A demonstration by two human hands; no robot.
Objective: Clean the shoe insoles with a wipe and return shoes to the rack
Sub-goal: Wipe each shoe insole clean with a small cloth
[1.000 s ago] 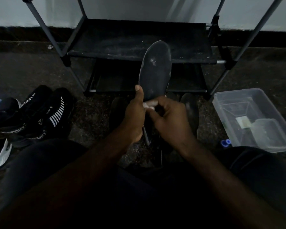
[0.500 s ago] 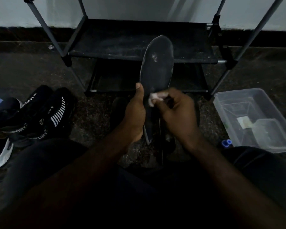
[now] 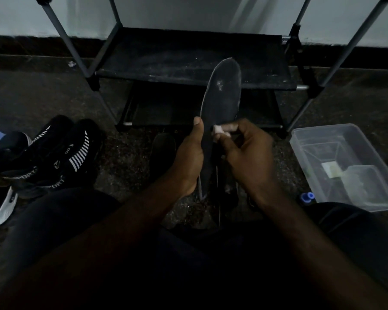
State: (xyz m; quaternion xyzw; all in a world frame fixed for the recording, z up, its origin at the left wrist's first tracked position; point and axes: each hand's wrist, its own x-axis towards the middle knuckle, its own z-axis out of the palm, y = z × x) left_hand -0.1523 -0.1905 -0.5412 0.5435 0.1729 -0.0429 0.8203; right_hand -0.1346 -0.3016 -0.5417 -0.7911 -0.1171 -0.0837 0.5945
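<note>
Speckled dark floor before the black fabric-shelved rack (image 3: 188, 57). My left hand (image 3: 186, 159) grips the flat, rounded insole (image 3: 222, 97) upright; my right hand (image 3: 246, 153) pinches a crumpled white wipe (image 3: 217, 130) against it.

Dim light fills a room where a pale wall (image 3: 188, 12) meets a black skirting band (image 3: 20, 44) on the far side, above a dark speckled floor (image 3: 31, 97). A black shoe rack (image 3: 193, 57) with grey poles and dusty fabric shelves stands against the wall. A clear plastic bin (image 3: 318, 128) sits on the floor, right.
</note>
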